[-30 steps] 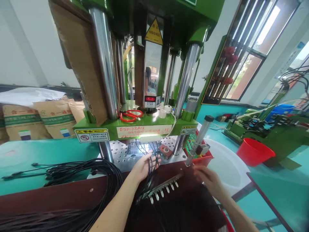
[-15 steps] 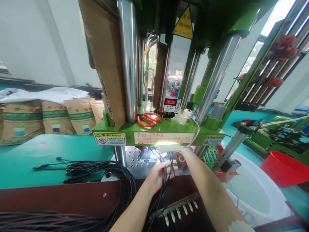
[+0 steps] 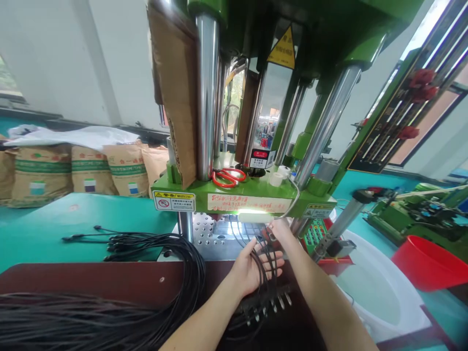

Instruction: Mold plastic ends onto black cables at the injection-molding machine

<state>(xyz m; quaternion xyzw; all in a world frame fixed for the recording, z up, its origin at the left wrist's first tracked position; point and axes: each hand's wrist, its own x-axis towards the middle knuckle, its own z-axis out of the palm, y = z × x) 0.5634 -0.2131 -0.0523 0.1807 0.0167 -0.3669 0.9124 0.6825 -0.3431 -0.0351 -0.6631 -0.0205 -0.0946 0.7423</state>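
Spread loosely, palm up, the fingers of my left hand (image 3: 251,274) support thin black cables (image 3: 261,267), which run in under the green metal crossbeam (image 3: 256,185). My right hand (image 3: 281,229) is beside the white tubular lamp (image 3: 254,217); whether it's pinching anything, I can't tell.

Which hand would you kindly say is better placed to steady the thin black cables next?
Probably the left hand: palm up, with thin black cables across it. The right hand is near the white bar-shaped lamp.
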